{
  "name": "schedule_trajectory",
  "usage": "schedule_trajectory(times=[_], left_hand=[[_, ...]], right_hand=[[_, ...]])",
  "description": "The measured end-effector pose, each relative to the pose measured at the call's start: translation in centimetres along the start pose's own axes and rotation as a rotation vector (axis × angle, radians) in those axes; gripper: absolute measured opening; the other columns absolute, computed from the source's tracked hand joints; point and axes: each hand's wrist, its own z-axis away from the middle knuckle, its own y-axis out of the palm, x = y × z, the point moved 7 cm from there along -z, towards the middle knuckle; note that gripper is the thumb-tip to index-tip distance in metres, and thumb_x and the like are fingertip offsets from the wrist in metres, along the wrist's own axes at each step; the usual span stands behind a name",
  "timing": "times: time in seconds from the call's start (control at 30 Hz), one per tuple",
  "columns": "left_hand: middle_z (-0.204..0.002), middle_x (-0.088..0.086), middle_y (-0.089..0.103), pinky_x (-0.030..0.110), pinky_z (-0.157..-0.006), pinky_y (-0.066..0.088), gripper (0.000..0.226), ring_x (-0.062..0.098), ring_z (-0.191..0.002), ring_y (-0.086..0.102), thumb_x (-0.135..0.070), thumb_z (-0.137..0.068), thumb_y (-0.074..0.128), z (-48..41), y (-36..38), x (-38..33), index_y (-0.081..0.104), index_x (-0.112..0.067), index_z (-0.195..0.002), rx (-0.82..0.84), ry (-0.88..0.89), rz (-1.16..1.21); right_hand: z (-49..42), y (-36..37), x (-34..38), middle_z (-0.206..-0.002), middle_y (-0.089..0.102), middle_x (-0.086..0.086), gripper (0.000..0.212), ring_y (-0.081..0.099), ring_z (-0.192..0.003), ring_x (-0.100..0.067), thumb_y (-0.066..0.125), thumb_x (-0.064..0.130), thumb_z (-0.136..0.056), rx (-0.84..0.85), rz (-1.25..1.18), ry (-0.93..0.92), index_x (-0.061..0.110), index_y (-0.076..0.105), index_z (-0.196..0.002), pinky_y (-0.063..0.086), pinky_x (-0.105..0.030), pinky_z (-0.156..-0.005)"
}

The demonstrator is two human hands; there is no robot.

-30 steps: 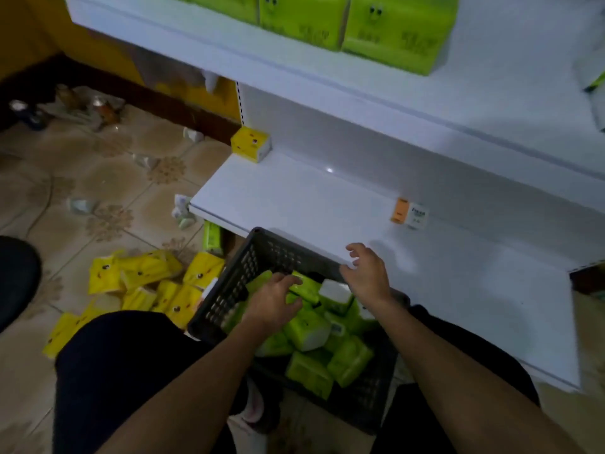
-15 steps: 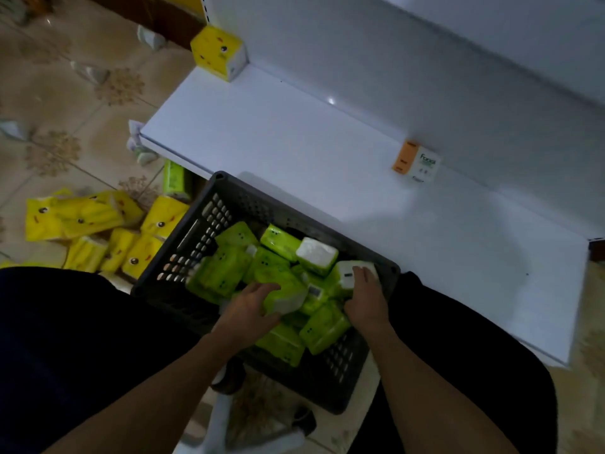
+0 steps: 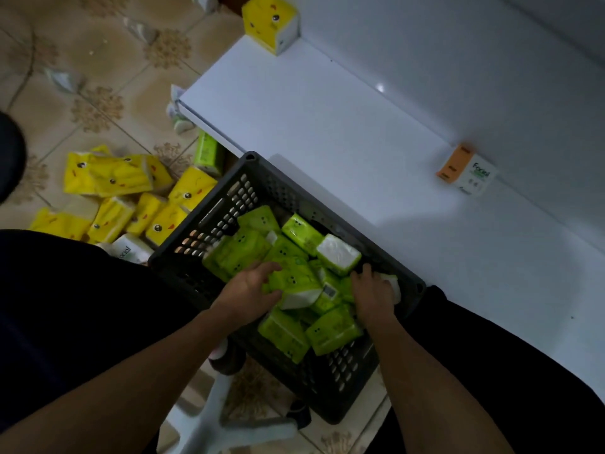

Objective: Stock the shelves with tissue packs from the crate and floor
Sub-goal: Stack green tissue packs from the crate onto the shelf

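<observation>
A dark grey slotted crate (image 3: 212, 221) sits between my knees against the white bottom shelf (image 3: 327, 132). It holds several green tissue packs (image 3: 252, 244). My left hand (image 3: 245, 290) is closed around one green pack (image 3: 294, 283) in the middle of the crate. My right hand (image 3: 373, 296) grips a white-ended pack (image 3: 393, 285) by the crate's right wall. Yellow tissue packs (image 3: 108, 173) lie scattered on the floor to the left.
On the shelf's far left corner stands a yellow pack (image 3: 270, 22), and an orange-and-white facial tissue pack (image 3: 466, 173) leans against the back panel. A lone green pack (image 3: 206, 154) stands on the tiled floor beside the shelf end. My dark trouser legs flank the crate.
The view has tilted down and closer to the crate. Both hands went from the crate's far rim deeper in and closed on packs.
</observation>
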Motion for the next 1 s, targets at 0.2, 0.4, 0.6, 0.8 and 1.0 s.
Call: schedule_trajectory(times=[0.2,0.4,0.6,0.8,1.0], left_hand=[[-0.122,0.013,0.054,0.031,-0.087,0.046,0.052,0.027,-0.106,0.056,-0.028,-0.077,0.065,-0.3,-1.5,-0.4,0.053,-0.011,-0.125,-0.009,-0.009,-0.042],[-0.137,0.021,0.036,0.035,-0.097,0.037,0.1,0.035,-0.124,0.043,-0.029,-0.067,0.08,1.4,-5.5,-2.5,0.019,-0.015,-0.145,-0.118,-0.041,0.011],[-0.138,0.012,0.042,0.023,-0.09,0.037,0.104,0.025,-0.125,0.043,-0.026,-0.061,0.084,5.4,-13.7,-5.5,0.022,-0.021,-0.144,-0.351,0.182,0.217],[-0.116,0.002,0.055,0.014,-0.065,0.038,0.078,0.009,-0.089,0.052,-0.032,-0.076,0.074,11.0,-24.4,-9.2,0.031,-0.026,-0.14,-0.577,0.323,0.228],[-0.092,-0.01,0.06,0.03,-0.063,0.043,0.049,0.014,-0.083,0.059,-0.053,-0.072,0.069,14.8,-31.3,-11.2,0.048,-0.024,-0.105,-0.829,0.302,0.351]], right_hand=[[0.7,-5.1,0.9,-0.131,0.042,-0.011,0.058,0.035,-0.126,-0.03,0.055,0.048,-0.084,-0.094,-0.191,-0.007,0.013,0.044,-0.128,0.03,-0.045,-0.102],[2.4,-13.5,3.6,-0.118,0.055,-0.01,0.044,0.052,-0.111,-0.03,0.057,0.031,-0.085,-0.24,-1.116,0.028,0.019,0.044,-0.125,0.042,-0.034,-0.088],[6.3,-21.8,7.3,-0.124,0.057,-0.006,0.033,0.053,-0.105,-0.022,0.04,0.033,-0.097,-0.345,-1.369,-0.066,0.036,0.048,-0.13,0.04,-0.027,-0.089],[11.5,-30.8,9.9,-0.129,0.049,0.009,0.037,0.057,-0.114,-0.027,0.034,0.049,-0.096,-0.42,-1.454,-0.253,0.051,0.039,-0.132,0.055,-0.045,-0.085],[16.6,-39.2,11.8,-0.112,0.062,-0.01,0.027,0.064,-0.086,-0.03,0.038,0.029,-0.098,-0.543,-1.528,-0.368,0.028,0.063,-0.109,0.057,-0.039,-0.067]])
